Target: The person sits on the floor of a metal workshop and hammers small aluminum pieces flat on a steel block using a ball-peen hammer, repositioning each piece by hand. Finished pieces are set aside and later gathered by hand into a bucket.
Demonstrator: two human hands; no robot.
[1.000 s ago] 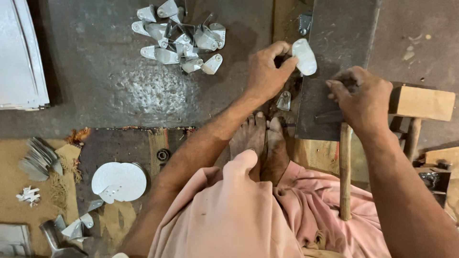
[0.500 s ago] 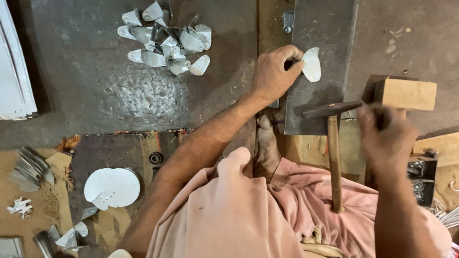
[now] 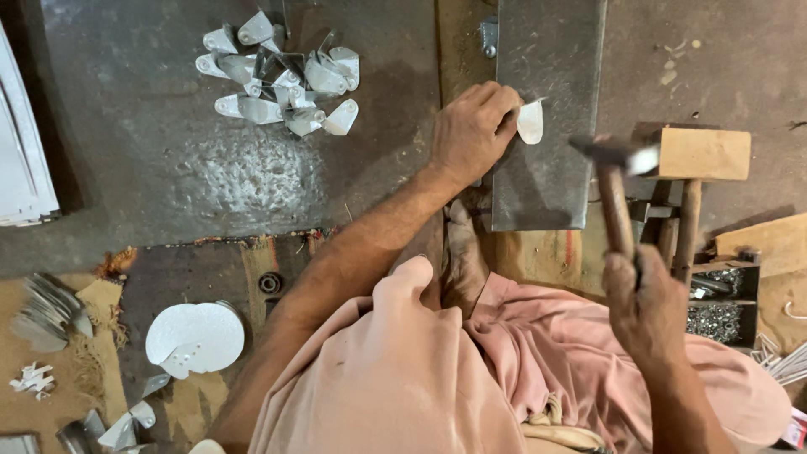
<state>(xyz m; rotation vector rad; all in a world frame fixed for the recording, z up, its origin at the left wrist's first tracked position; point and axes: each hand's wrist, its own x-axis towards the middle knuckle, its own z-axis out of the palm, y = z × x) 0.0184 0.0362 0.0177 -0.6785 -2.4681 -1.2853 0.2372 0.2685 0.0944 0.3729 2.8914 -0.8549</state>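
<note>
My left hand pinches a small pale sheet-metal piece and holds it flat on a dark steel block. My right hand grips the wooden handle of a hammer, whose metal head hangs to the right of the piece, above the block's right edge. A heap of several similar bent metal pieces lies on the dark metal floor plate to the upper left.
A wooden mallet rests right of the block, near a box of small metal parts. Round white metal discs and stacked cut pieces lie lower left. White sheets sit at the left edge. My foot rests by the block.
My right hand has drawn back toward my body and lifted the hammer, its head now raised beside the block. My left hand shifted the metal piece slightly on the block.
</note>
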